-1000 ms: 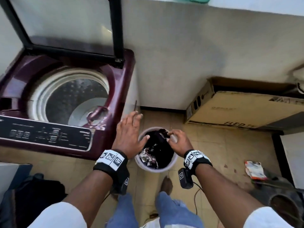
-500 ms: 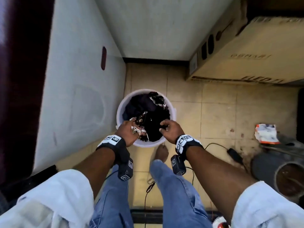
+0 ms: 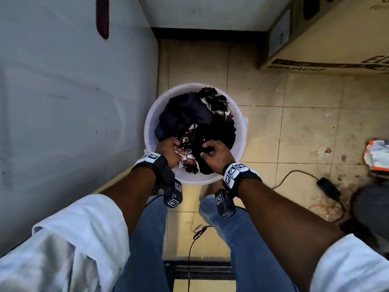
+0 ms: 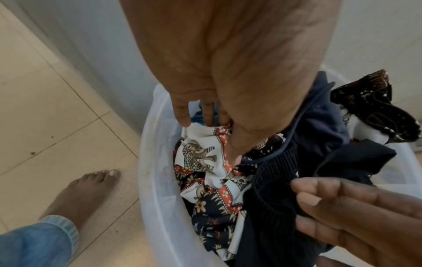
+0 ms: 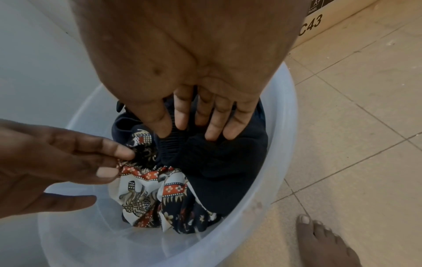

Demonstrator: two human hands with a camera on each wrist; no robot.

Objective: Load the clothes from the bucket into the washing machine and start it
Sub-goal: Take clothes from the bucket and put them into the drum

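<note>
A translucent white bucket (image 3: 149,123) stands on the floor beside the washing machine's white side (image 3: 73,106), full of clothes. My left hand (image 4: 212,135) reaches in at the near left and pinches a white and red elephant-print cloth (image 4: 200,159) between thumb and fingers. My right hand (image 5: 173,126) is at the near right, its thumb and fingers closed on the ribbed edge of a dark navy garment (image 5: 217,162). Both hands show in the head view, left hand (image 3: 171,145) and right hand (image 3: 205,150). The machine's tub and panel are out of view.
A large cardboard box (image 3: 328,49) lies at the back right. A black charger and cable (image 3: 327,186) trail over the tiled floor, near a torn packet (image 3: 379,157) and a dark round object (image 3: 370,207). My bare foot (image 5: 324,243) stands close to the bucket.
My head has dropped from the open washing machine to the bucket. Both hands went from above the rim down into the clothes and took hold of them.
</note>
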